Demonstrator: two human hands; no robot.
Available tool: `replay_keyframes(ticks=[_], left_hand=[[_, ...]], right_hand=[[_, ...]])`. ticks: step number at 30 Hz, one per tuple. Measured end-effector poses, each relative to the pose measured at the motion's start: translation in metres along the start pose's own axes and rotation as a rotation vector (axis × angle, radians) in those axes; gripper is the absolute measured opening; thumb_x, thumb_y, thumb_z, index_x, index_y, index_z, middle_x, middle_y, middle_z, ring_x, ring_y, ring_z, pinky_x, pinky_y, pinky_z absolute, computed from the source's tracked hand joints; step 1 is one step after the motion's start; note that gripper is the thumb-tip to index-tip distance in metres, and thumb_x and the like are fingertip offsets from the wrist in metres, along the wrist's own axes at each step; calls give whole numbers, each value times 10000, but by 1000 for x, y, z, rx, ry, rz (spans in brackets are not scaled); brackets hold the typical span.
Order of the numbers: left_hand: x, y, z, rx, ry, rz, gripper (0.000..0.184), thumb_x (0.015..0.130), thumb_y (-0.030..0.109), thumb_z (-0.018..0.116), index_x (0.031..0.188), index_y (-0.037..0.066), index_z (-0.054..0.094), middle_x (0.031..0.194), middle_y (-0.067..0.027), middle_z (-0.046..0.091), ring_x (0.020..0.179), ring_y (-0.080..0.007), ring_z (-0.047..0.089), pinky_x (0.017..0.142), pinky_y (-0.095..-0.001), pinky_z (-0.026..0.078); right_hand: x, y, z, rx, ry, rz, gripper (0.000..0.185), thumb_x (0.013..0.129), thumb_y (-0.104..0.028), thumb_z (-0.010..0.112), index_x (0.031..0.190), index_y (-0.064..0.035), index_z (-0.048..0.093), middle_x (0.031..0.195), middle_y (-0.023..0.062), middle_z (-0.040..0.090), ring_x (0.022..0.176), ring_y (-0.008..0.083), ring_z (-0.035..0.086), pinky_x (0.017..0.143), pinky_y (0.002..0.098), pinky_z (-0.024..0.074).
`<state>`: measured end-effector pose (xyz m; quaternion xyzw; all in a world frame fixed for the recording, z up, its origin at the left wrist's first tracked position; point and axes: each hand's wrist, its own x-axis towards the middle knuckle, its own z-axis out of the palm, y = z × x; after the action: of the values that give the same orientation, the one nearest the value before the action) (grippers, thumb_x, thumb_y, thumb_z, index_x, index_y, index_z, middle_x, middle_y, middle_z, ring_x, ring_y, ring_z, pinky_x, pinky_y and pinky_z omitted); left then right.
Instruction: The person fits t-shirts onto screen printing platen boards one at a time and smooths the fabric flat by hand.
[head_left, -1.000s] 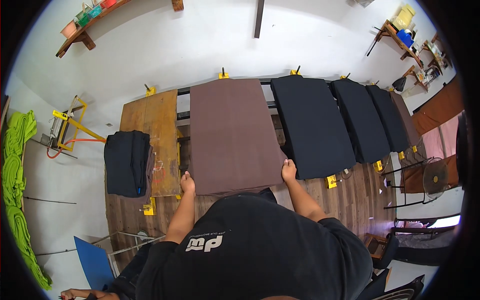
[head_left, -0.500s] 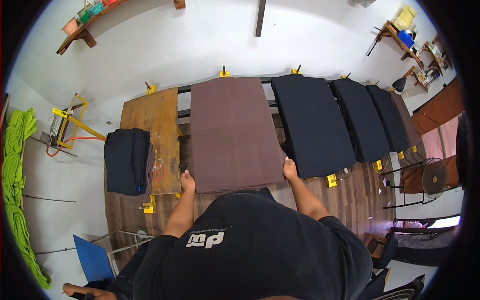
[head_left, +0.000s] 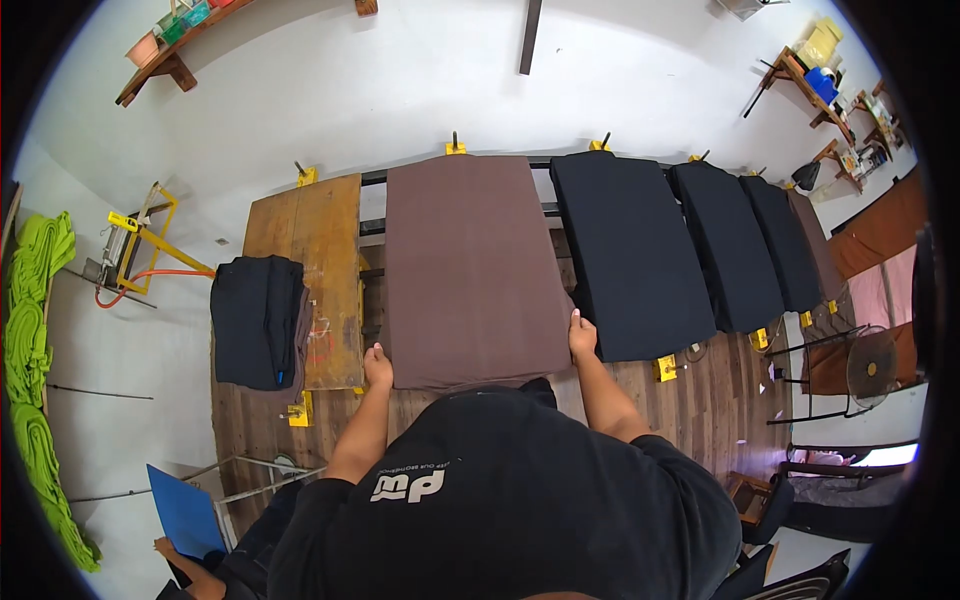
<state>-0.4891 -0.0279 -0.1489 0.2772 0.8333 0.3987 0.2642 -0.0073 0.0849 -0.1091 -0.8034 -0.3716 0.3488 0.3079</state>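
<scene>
In the head view, a brown cloth (head_left: 468,270) is stretched over a long board in front of me, smooth across the top with a faint centre crease. My left hand (head_left: 378,368) is at its near left corner, thumb up and fingers curled in at the edge. On the opposite side, my right hand (head_left: 582,338) is closed on the right edge, slightly farther from me. The fingertips of both hands are partly hidden by the cloth. Beside my right hand lies another board covered in black cloth (head_left: 635,260).
More covered boards (head_left: 728,250) continue right on yellow brackets (head_left: 665,368). Left is a bare wooden board (head_left: 335,280) with a folded dark fabric stack (head_left: 258,320). Another person's hand (head_left: 172,552) is near a blue panel (head_left: 185,510). A fan (head_left: 870,368) stands right.
My hands stay at the brown cloth's edges with little movement. The view has shifted slightly. At lower left, the other person's hand has moved up and right towards the blue panel.
</scene>
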Motion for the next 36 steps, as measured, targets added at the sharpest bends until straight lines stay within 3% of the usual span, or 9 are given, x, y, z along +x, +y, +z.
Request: replay_keyframes(ticks=[10,15,19,22,24,26,28,31,36], left_hand=[[-5,10,-3,-8,-5,38,458,1122,352,490,966,-58,620,868,-246,648,788,-382,605,804,-451,492],[-8,24,-10,-3,-3,60,472,1122,368,493,951,-57,607,854,-239,637,782,-372,599,804,-453,491],[-4,16,-7,24,-26,15,496,1117,409,501,967,-44,635,874,-195,669,775,-298,594,789,-435,491],[-7,-7,0,-124,-72,-128,510,1118,469,479,1039,8,680,869,-126,692,790,-229,613,704,-406,487],[-13,-34,-7,-599,-301,-659,494,1120,500,451,1157,81,711,917,-68,696,828,-187,623,619,-354,455],[0,-118,-5,-632,-445,-773,386,1104,442,526,1290,154,702,1051,-18,715,877,-145,624,572,-298,412],[-3,-142,-7,-71,-762,-953,301,1082,369,589,1275,168,703,992,4,709,724,-129,613,673,-275,539],[-78,-64,-19,-241,-1038,-387,317,986,307,741,1248,133,702,1112,-45,732,977,-144,679,742,-268,535],[-110,33,-35,-554,-1183,-601,351,935,298,814,1130,32,693,1073,-72,732,996,-173,698,900,-343,577]], right_hand=[[5,5,3,5,-60,-79,656,1067,-563,503,928,29,749,819,232,724,788,328,704,803,451,534],[6,12,-3,179,-229,125,752,1043,-663,495,1251,20,731,1088,103,775,1001,267,724,938,407,539],[19,42,-14,146,-271,32,791,1036,-696,470,1321,7,693,1053,32,755,938,228,692,850,418,542],[-10,32,-31,320,-359,319,712,1047,-693,438,1237,-67,719,928,-3,690,817,172,616,730,407,507],[-31,44,-37,526,-346,464,605,1065,-675,404,1098,-156,711,844,-21,605,712,164,533,639,383,451],[-35,81,-33,651,-332,614,335,1109,-423,420,1100,-197,668,913,-11,628,711,190,546,614,388,468],[-65,80,-38,637,-337,676,255,1074,-213,416,1088,-182,669,943,-10,642,738,184,543,611,383,481],[-96,70,-47,304,-840,444,279,1032,-216,599,1296,-179,681,1125,-28,681,836,131,537,688,336,497],[-126,41,-26,265,-965,295,548,892,-477,814,1284,-108,713,1171,13,702,1033,137,588,891,322,401]])
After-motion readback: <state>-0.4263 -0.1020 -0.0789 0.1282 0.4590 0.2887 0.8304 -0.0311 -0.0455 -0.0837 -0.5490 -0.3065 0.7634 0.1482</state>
